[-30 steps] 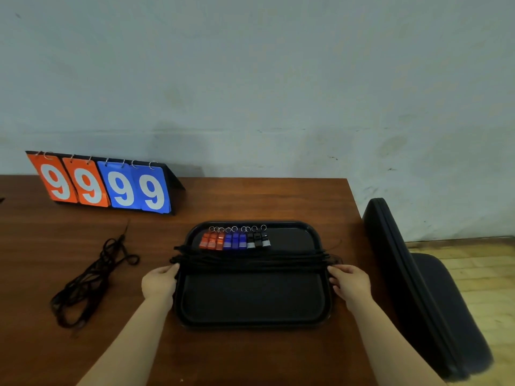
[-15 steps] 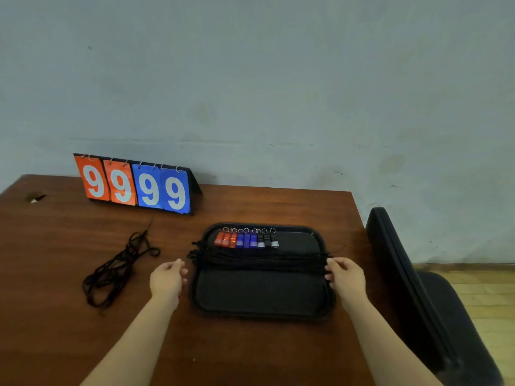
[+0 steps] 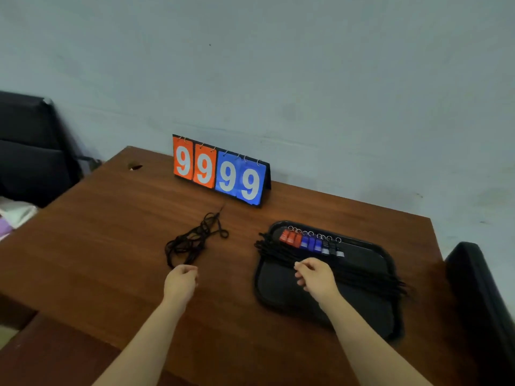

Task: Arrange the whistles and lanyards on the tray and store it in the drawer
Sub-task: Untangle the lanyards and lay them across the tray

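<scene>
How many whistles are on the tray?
9, in one row along the tray's far edge, left to right: three red whistles, three blue whistles, three black whistles. None seems hidden.

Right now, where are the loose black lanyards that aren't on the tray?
In the head view, the loose lanyards lie on the table left of the tray, in front of the scoreboard, just beyond the left hand.

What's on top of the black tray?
A row of red, blue and black whistles along its far edge, and black lanyards stretched across the middle. The right hand hides part of the lanyards.
</scene>
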